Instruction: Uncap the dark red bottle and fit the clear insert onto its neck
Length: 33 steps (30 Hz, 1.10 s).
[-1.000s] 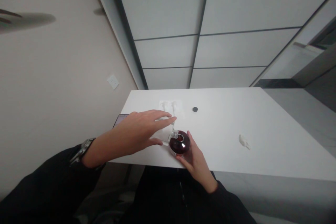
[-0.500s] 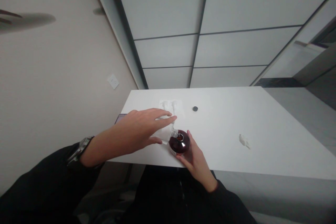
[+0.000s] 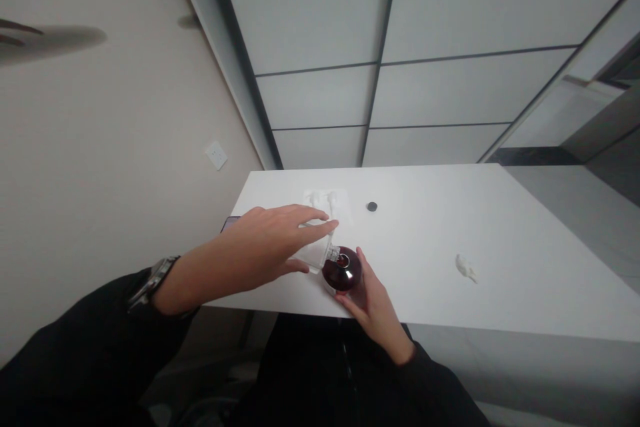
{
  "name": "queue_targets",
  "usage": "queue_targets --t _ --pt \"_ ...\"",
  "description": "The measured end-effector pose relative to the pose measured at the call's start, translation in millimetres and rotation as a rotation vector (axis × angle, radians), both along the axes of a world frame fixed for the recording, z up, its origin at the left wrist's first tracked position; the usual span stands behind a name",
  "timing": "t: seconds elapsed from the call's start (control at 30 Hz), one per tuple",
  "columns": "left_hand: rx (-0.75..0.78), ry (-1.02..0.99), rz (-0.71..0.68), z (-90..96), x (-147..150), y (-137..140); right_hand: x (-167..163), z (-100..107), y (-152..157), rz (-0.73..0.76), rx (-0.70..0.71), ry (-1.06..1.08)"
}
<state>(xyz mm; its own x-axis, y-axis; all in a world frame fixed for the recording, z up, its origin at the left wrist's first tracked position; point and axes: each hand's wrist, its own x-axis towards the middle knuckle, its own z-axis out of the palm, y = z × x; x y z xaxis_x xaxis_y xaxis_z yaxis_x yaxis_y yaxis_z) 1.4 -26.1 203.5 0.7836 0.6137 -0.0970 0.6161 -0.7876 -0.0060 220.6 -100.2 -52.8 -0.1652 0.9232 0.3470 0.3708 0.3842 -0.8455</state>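
Observation:
My left hand (image 3: pixel 270 240) is closed around a clear bottle (image 3: pixel 316 255), which is tipped so its threaded neck points right and down. That neck meets the open mouth of a dark brown bottle (image 3: pixel 342 272) near the table's front edge. Around the brown bottle's right side wrap the fingers of my right hand (image 3: pixel 373 307), holding it upright. Most of the clear bottle is hidden behind my left hand. Whether liquid is flowing between the two mouths I cannot tell.
Two white pump heads (image 3: pixel 324 199) lie beyond my left hand on the white table (image 3: pixel 425 227). A small dark round cap (image 3: pixel 372 207) sits to their right, and a crumpled whitish piece (image 3: pixel 466 268) farther right. A phone-like edge (image 3: pixel 230 222) shows behind my left wrist.

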Motion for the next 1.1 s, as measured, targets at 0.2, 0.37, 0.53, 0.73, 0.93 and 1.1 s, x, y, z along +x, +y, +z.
queue_targets --t 0.2,0.37,0.53,0.73,0.93,1.1 --pt "0.0 0.029 -0.002 2.2 1.8 0.4 0.0 1.2 0.0 -0.004 0.017 -0.016" --pt "0.005 0.036 -0.005 2.9 2.1 0.4 0.6 2.3 0.0 0.008 -0.003 -0.004" --pt "0.002 0.049 -0.009 5.4 4.7 -0.2 0.9 1.7 0.1 0.005 -0.016 -0.003" --pt "0.007 0.078 -0.008 8.8 7.5 -0.6 0.2 0.1 1.0 0.004 0.024 -0.01" --pt "0.008 0.095 -0.011 9.0 7.8 -0.6 0.8 0.8 0.5 0.003 0.028 -0.015" --pt "0.003 0.072 -0.007 8.1 7.4 0.6 0.6 0.4 -0.1 0.004 0.026 -0.016"
